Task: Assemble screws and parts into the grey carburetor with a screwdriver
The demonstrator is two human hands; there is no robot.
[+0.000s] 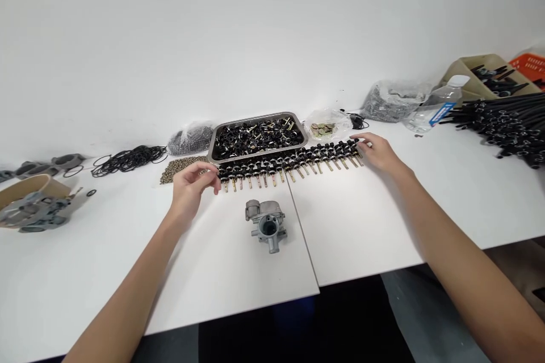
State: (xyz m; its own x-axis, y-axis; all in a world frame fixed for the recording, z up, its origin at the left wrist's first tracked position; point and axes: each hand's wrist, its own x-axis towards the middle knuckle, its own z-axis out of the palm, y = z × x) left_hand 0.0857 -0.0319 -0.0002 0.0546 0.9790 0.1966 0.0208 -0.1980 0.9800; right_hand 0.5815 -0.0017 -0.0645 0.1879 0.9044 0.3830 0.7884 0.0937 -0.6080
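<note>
While both hands are working at the two ends of the row of black-capped brass pins (289, 163), the far left of the counter (383, 221) is carrying a tan box of grey castings (29, 207), then a loose heap of black rubber rings (130, 159) and a small spill of brass bits (181, 167). Moving right, the left hand (191, 187) is hovering at the row's left end with its fingers curled together, thumb meeting fingertips as if pinching; whether it is actually gripping a pin I cannot tell, since the fingers are hiding the spot. Just near of the row, a grey carburettor body (267, 226) is standing alone on the counter, apart from both hands. Just beyond the row, the metal tray (258, 137) of black parts is sitting almost touching it, so any sweep of the pins is likely best kept gentle and toward the near side, away from the tray's rim. Further right, the right hand (377, 153) is resting loosely spread at the row's right end, fingertips touching or very nearly touching the last caps, gripping nothing. To handle this row well, I judge that the two hands should be keeping even pressure from both ends, so the pins are staying parallel and not rolling. At the far right, a water bottle (434, 108) and a pile of black tubes (502, 122) are lying well apart.
</note>
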